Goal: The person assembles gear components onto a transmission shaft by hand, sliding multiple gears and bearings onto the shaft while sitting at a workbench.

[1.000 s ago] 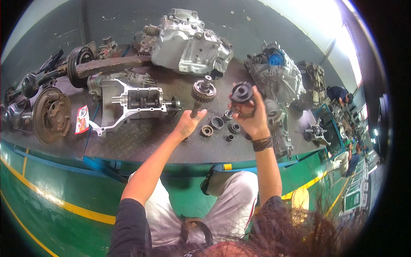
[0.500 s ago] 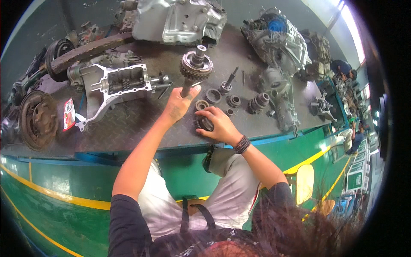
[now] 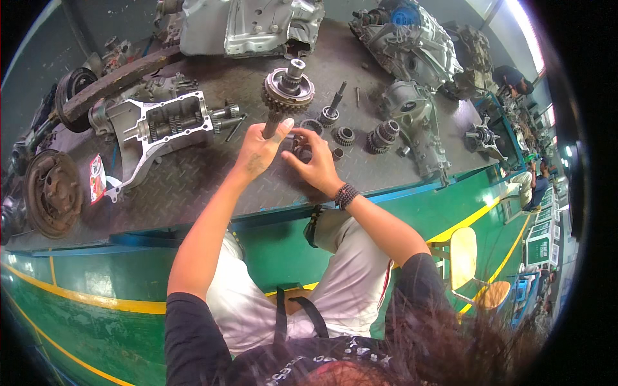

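Observation:
My left hand (image 3: 262, 149) is closed around the lower part of a gear shaft (image 3: 289, 89), which stands upright with a toothed gear and collar near its top. Close beside it, my right hand (image 3: 317, 168) curls its fingers and thumb around a dark gear (image 3: 302, 153). The hand partly covers that gear, so its full shape is hidden. Just beyond my right fingers lie a ring gear (image 3: 313, 125), a small gear (image 3: 344, 136) and a short shaft with a bearing (image 3: 333, 106). A small collar (image 3: 338, 153) lies beside my right hand.
An opened gearbox housing (image 3: 168, 125) and a rusty brake drum (image 3: 54, 193) lie to the left on the metal table (image 3: 212, 193). A gear cluster (image 3: 383, 136) and grey castings (image 3: 415, 116) stand to the right. Behind is a large metal casing (image 3: 251, 26). A chair (image 3: 463, 257) stands right.
My right hand has lifted the dark gear off the table and brought it nearer my left hand. The shaft stays in my left hand. The whole view has shifted slightly.

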Motion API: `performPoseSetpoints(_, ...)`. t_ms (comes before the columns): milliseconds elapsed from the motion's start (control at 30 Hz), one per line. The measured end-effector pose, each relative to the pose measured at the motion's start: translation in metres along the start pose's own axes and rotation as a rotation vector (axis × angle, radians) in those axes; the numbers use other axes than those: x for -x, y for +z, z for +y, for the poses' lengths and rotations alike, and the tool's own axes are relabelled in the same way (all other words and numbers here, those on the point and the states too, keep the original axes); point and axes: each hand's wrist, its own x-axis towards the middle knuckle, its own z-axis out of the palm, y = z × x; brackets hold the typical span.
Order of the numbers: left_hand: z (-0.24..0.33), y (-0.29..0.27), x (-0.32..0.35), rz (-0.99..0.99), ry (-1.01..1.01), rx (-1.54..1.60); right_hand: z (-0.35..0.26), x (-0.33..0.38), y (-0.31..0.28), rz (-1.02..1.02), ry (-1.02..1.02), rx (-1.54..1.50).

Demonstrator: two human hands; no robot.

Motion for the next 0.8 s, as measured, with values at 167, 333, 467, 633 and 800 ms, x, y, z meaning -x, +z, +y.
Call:
performPoseSetpoints(167, 0.007, 0.007, 0.002, 0.023, 0.042, -0.042, 0.008, -0.012, 0.011, 0.239, 0.216, -0.717)
performPoseSetpoints(333, -0.004, 0.011, -0.009, 0.048, 0.058, -0.008, 0.035, -0.023, -0.022, 0.357, 0.429, -1.414)
performPoseSetpoints(467, -0.003, -0.005, -0.007, 0.113, 0.076, 0.051, -0.006, -0.051, -0.055, 0.366, 0.387, -1.724)
performPoseSetpoints(633, -0.014, 0.000, -0.014, 0.163, 0.101, 0.002, -0.073, -0.095, -0.086, 0.310, 0.145, -1.589)
performPoseSetpoints(800, -0.010, -0.004, -0.007, 0.130, 0.019, -0.037, -0.123, -0.120, -0.080, 0.383, -0.057, -0.983)
